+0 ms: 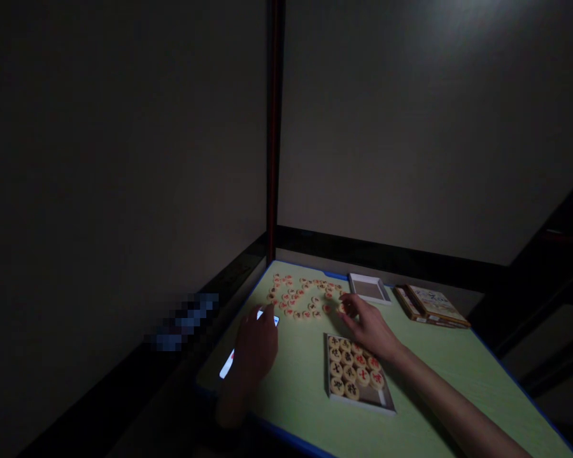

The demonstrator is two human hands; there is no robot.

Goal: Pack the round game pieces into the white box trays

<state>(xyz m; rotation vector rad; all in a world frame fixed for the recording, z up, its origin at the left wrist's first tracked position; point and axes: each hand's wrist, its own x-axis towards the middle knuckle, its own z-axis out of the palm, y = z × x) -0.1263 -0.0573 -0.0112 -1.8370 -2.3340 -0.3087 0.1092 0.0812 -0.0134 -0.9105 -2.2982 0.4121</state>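
Covering part of a lit smartphone [227, 365], the left hand [256, 340] is seen from the back; whether the phone is gripped or merely touched cannot be told. A xiangqi piece [341, 308] is pinched between thumb and fingers of the right hand [356, 316], just beyond a shallow tray [373, 395] in which more pieces are packed in rows. Loose xiangqi pieces [315, 299] are scattered across the far left of the green table [296, 375]. Near the far edge, a white-rimmed box [370, 291] is set beside stacked flat boxes [437, 305].
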